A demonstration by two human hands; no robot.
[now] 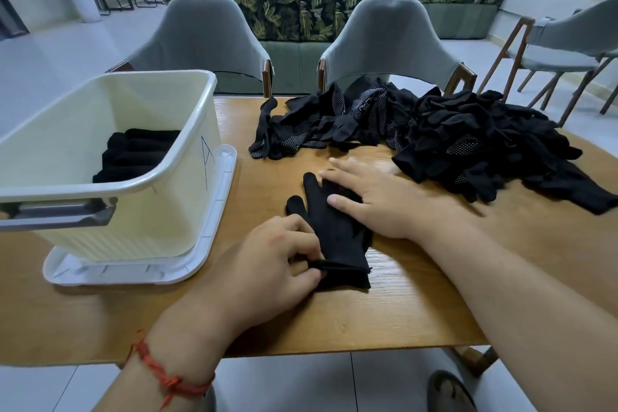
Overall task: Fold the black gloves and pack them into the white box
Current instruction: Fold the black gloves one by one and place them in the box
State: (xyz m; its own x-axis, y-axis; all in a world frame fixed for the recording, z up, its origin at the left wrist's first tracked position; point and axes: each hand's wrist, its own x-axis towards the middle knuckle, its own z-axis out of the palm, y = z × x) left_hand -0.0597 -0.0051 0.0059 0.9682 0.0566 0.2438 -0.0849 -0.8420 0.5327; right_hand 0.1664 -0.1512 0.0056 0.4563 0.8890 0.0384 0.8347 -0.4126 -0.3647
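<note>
Glove (337, 231) lengthwise, cuff near, tips away

- A black glove (334, 231) lies flat on the wooden table (401, 304), fingertips pointing far.
- The left hand (267, 264) pinches the glove's near cuff.
- The right hand (378, 201) lies flat on the glove's finger end.
- The white box (110, 157) stands at left on its lid (133, 273), folded black gloves (133, 154) inside.
- A heap of loose gloves (434, 134) lies far right.
- Two grey chairs (200, 40) stand beyond the table.
</note>
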